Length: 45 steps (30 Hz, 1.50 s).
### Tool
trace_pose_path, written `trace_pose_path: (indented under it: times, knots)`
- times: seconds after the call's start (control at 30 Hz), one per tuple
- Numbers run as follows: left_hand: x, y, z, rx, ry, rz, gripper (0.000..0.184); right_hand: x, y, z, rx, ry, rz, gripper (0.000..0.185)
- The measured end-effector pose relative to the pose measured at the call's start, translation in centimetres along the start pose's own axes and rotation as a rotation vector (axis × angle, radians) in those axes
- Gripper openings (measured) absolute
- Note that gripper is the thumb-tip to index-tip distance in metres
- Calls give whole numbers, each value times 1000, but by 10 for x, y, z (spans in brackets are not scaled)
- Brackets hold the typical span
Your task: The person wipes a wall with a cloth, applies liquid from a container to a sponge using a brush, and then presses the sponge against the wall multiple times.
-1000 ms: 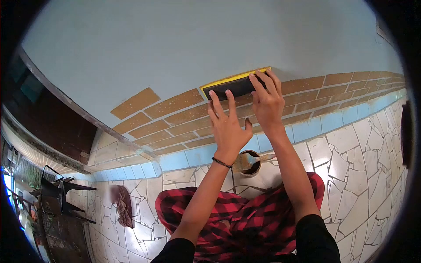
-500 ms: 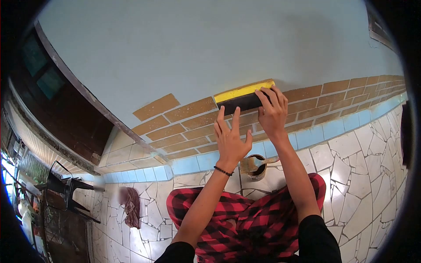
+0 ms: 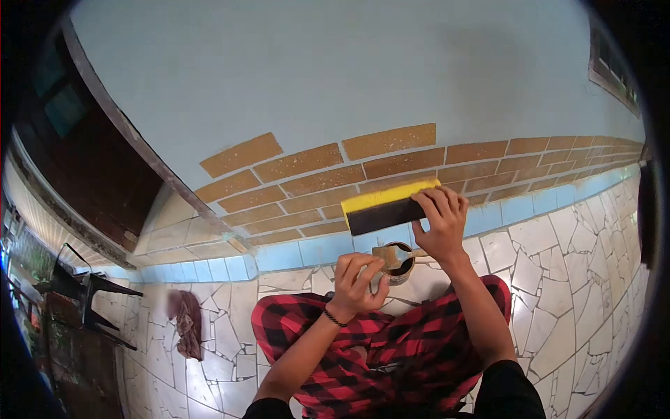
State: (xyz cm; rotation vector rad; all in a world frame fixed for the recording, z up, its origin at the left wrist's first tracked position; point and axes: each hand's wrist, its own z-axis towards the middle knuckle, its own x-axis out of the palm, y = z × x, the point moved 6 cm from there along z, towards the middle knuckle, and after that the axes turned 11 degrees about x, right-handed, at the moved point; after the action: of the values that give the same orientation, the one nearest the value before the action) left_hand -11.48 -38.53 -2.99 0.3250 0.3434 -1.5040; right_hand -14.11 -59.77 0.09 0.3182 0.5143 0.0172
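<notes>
My right hand (image 3: 441,220) grips the right end of a yellow-and-black sponge block (image 3: 384,215), thumb below and fingers over the black side. The block is tilted in front of the lower wall. A fresh brown brick-shaped print (image 3: 389,141) shows on the wall above it. Below the block, my left hand (image 3: 357,283) has loosely bent fingers with the thumb apart, and nothing visible in it. Its fingertips are close to the bristles of a paintbrush (image 3: 403,257); whether they touch, I cannot tell. The brush lies across a paint can (image 3: 400,279) on the floor, its dark inside partly hidden.
Rows of brown brick shapes (image 3: 314,183) cover the lower grey wall (image 3: 314,77) above blue skirting tiles (image 3: 289,257). A crumpled brown cloth (image 3: 188,325) lies on the cracked-tile floor (image 3: 551,307). A black chair (image 3: 91,293) stands at left, beside a doorway.
The sponge block has come off the wall and moved down in my right hand, uncovering a brown brick print. My left hand has left the block and dropped towards the paintbrush.
</notes>
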Motion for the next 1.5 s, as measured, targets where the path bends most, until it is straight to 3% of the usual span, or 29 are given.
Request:
trace_pose_path:
  times: [0.1,0.23,0.47,0.67,0.77,0.9,1.07,1.5]
  knots:
    - [-16,11,-8,10,-43,-5,33,-11,9,2,-50,41,-44,56]
    - [-49,39,26,102,-195,28,35,-28,27,34,-123,-84,-36,54]
    - [-84,108,108,157,-547,222,33,-33,76,110,-340,-216,58,67]
    - [-61,149,27,-348,-820,110,42,-1,94,123,-414,-235,-27,66]
    - [-55,163,26,-360,-704,112,38,13,85,120,-408,-226,-79,64]
    - [-57,185,26,-368,-802,36,39,17,62,119,-355,-288,-74,69]
    - [-56,199,23,-414,-701,17,39,17,52,126,-349,-323,-13,66]
    - [-47,180,40,-299,-516,61,56,45,70,118,-348,-258,-35,60]
